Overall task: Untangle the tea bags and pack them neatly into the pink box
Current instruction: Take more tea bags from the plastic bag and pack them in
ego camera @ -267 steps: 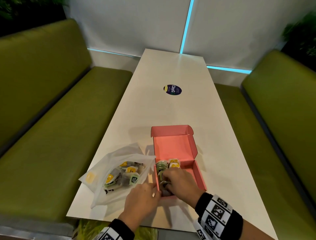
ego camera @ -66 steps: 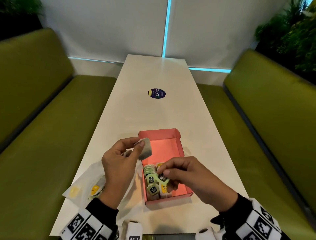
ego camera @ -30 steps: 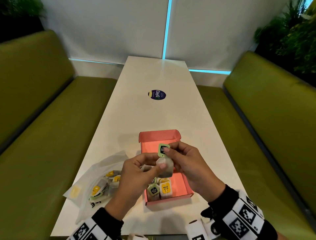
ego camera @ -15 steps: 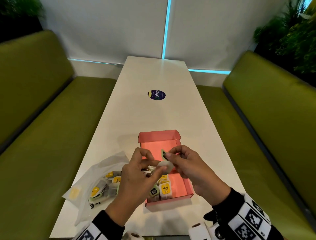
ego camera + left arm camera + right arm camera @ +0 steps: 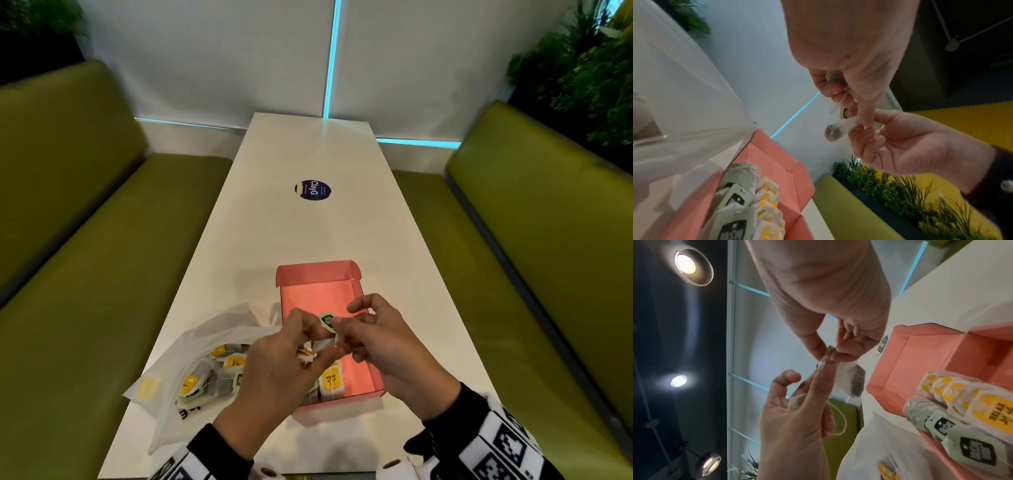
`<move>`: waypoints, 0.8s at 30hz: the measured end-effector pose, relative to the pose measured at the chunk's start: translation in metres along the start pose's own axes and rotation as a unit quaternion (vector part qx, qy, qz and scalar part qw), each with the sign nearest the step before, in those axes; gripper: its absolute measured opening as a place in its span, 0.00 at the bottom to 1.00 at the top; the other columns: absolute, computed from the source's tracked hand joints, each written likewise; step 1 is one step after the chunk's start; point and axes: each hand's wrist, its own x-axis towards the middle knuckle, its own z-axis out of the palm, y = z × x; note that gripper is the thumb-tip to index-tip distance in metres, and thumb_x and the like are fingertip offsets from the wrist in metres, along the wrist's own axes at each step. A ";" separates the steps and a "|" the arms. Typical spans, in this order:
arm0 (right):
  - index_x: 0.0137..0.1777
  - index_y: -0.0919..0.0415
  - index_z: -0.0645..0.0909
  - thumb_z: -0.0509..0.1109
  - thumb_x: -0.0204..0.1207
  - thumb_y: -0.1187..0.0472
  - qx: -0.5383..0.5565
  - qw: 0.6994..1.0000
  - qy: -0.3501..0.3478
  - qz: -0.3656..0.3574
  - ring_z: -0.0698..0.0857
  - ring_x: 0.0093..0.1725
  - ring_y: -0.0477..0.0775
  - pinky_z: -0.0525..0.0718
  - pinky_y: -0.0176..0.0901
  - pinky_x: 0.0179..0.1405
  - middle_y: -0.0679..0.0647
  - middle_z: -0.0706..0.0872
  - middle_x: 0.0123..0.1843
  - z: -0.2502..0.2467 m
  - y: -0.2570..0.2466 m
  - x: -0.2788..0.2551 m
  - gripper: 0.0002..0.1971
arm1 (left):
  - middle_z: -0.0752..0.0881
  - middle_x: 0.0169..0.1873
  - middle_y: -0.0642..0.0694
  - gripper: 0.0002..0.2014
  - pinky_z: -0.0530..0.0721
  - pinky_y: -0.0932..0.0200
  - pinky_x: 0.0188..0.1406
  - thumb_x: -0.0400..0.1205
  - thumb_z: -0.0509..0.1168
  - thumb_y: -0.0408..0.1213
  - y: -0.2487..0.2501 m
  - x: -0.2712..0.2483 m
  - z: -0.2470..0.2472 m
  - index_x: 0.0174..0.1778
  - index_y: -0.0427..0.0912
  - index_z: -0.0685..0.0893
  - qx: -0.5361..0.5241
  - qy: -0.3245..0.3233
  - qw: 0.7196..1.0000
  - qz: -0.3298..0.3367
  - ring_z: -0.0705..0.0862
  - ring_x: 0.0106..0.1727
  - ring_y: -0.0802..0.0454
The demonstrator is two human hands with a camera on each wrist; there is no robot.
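Just above the open pink box [image 5: 318,294], both hands hold one tea bag [image 5: 325,343]. My left hand [image 5: 308,339] pinches the pouch from the left. My right hand [image 5: 339,329] pinches its top by the green tag [image 5: 327,322]. From the left wrist, the grey pouch [image 5: 840,129] hangs between the fingertips of both hands. The right wrist view shows the pouch [image 5: 851,381] and a loose loop of string [image 5: 841,420]. Rows of yellow-tagged tea bags [image 5: 333,378] and green-tagged tea bags [image 5: 978,451] stand in the box's near end.
A clear plastic bag [image 5: 212,346] with several more tea bags [image 5: 219,373] lies left of the box on the white table [image 5: 308,233]. A round dark sticker [image 5: 312,189] sits further up the table. Green benches [image 5: 85,274] flank both sides.
My hands have sunk a little toward the box. The green tag, held up above the pouch a second ago, now sits lower, against the pouch's top.
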 end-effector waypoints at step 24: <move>0.52 0.61 0.76 0.72 0.70 0.73 0.007 0.990 -0.140 0.024 0.86 0.30 0.52 0.77 0.35 0.25 0.53 0.86 0.32 -0.028 0.005 0.007 0.14 | 0.74 0.23 0.47 0.14 0.61 0.68 0.16 0.64 0.73 0.43 -0.003 0.011 -0.005 0.42 0.40 0.87 -0.341 -0.082 0.860 -0.371 0.63 0.17 0.58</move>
